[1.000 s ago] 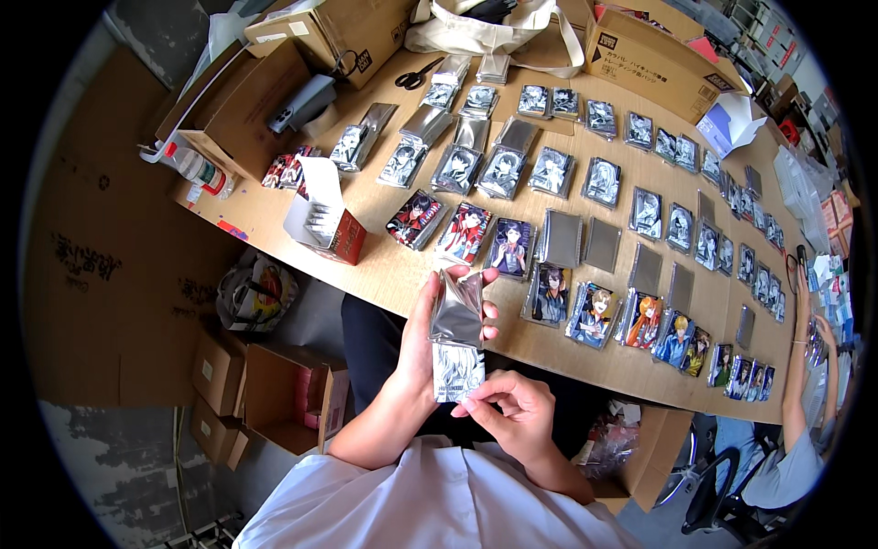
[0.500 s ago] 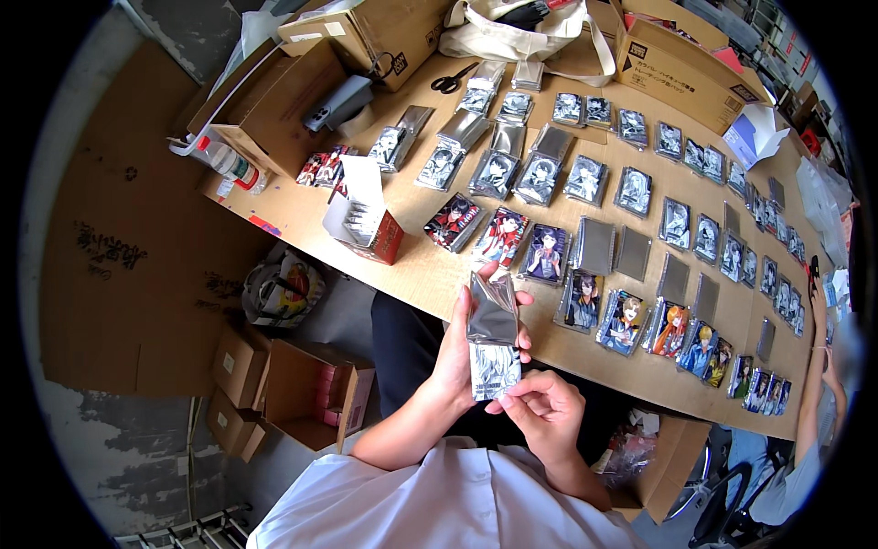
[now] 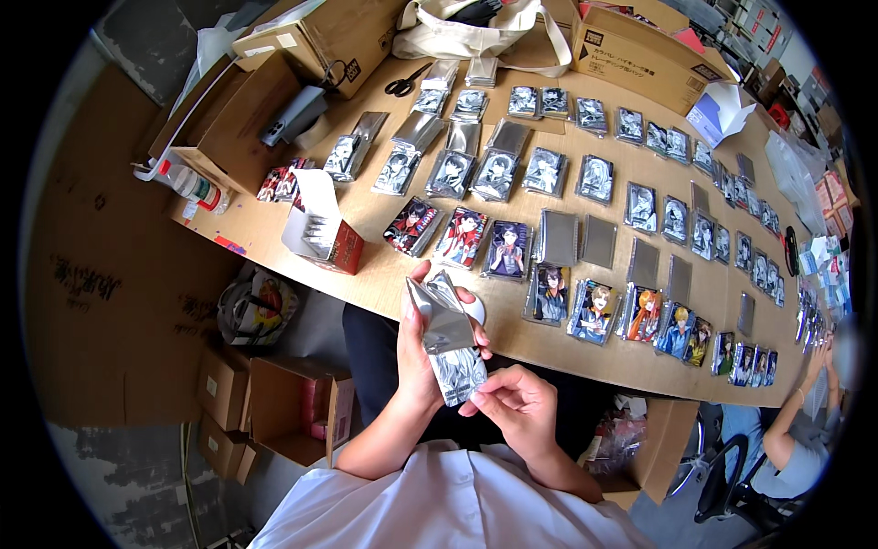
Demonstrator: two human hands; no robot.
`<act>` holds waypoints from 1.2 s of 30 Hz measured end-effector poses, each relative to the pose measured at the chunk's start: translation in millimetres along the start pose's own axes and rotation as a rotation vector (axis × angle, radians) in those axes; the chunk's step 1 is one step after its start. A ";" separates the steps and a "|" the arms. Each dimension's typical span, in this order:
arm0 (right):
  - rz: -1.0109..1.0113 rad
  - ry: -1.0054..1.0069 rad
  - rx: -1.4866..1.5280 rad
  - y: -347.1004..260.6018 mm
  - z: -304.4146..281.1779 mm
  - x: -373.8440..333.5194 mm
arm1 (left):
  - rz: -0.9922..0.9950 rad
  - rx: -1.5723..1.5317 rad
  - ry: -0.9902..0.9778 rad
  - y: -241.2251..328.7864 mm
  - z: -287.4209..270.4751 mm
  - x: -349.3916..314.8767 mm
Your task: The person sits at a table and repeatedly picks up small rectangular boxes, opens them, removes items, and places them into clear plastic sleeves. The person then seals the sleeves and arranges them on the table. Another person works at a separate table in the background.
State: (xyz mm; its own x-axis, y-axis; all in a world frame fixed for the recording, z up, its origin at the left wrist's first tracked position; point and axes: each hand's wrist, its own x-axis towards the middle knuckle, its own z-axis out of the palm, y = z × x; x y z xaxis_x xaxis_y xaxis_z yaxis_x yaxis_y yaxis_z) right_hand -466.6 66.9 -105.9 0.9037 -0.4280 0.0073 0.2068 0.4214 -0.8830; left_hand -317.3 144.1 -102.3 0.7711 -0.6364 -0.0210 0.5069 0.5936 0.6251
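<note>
My left hand [image 3: 420, 358] is wrapped round a small foil packet [image 3: 448, 336]. The packet's upper part is plain shiny silver with a loose, creased top; its lower end carries a black-and-white drawn picture. A round whitish thing [image 3: 476, 309] shows beside my left fingertips; I cannot tell what it is. My right hand [image 3: 518, 405] pinches the packet's lower right corner between thumb and finger. Beyond my hands, on the table, lie stacks of colour picture cards [image 3: 461, 236] and several black-and-white picture pieces [image 3: 495, 176], some with silver parts.
An opened red-and-white small box [image 3: 340, 245] stands near the table's edge. Cardboard boxes [image 3: 240, 120], a bottle [image 3: 198, 189], scissors [image 3: 405, 81] and a cloth bag [image 3: 476, 37] sit farther back. Open cartons [image 3: 665, 455] flank me on the floor. Another person's arm [image 3: 792, 412] is at right.
The view has shifted, so the table appears moved left. The packet is tilted more in my hands, its silver top more spread, and the round whitish thing now shows beside it.
</note>
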 end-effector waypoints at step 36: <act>-0.176 0.131 -0.108 -22.1 -57.0 -18.4 | -0.588 -0.151 0.019 -38.0 73.7 33.1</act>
State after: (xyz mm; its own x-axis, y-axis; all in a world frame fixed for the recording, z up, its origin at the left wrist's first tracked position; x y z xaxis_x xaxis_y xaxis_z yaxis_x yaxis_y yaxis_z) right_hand -509.2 19.9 -113.3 0.7995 -0.5904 0.1103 0.3085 0.2461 -0.9188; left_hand -339.4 64.1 -69.1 0.3512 -0.8709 -0.3437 0.8979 0.2092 0.3872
